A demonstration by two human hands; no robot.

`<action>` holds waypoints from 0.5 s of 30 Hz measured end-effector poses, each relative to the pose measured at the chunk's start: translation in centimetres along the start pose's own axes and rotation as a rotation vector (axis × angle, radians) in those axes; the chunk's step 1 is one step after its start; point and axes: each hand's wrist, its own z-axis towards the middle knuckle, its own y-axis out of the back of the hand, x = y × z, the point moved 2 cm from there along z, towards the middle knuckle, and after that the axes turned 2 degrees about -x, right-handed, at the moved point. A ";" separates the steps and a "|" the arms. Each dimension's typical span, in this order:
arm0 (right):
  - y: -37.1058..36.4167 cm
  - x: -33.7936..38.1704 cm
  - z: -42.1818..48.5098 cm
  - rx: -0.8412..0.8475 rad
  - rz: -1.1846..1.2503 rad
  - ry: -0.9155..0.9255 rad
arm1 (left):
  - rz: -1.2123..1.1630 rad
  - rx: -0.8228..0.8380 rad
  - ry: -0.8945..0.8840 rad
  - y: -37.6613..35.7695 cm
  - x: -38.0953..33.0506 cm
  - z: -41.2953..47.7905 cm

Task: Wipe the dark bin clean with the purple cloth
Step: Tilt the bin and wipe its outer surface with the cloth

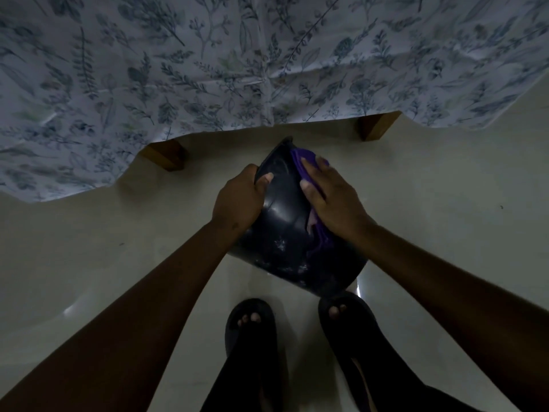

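Note:
The dark bin [285, 227] is tilted in mid-air above the floor, its rim pointing away from me and its base near my feet. Pale smudges show on its lower side. My left hand [240, 200] grips the bin's left side near the rim, thumb on the outer wall. My right hand [332, 200] lies flat on the bin's right side and presses the purple cloth [300, 160] against it. The cloth shows past my fingertips and again under my palm.
A table draped in a white cloth with a blue leaf print [237, 69] fills the upper view, with two wooden legs [166, 154] [375, 127] below its hem. The floor [118, 233] is pale. My feet in dark sandals [252, 325] stand just below the bin.

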 end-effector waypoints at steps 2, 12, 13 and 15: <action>-1.0 0.6 -3.1 -0.022 -0.128 0.117 | 0.043 0.013 0.044 -0.2 -0.2 0.6; 1.2 -1.9 -1.3 -0.165 -0.063 -0.024 | -0.059 0.077 -0.108 0.6 1.1 -2.0; 1.3 -1.9 -0.8 -0.149 0.005 -0.064 | -0.052 0.011 -0.110 0.4 0.9 -2.1; 0.5 -1.4 -1.8 -0.109 0.034 -0.070 | 0.002 -0.087 -0.098 0.4 0.6 -1.7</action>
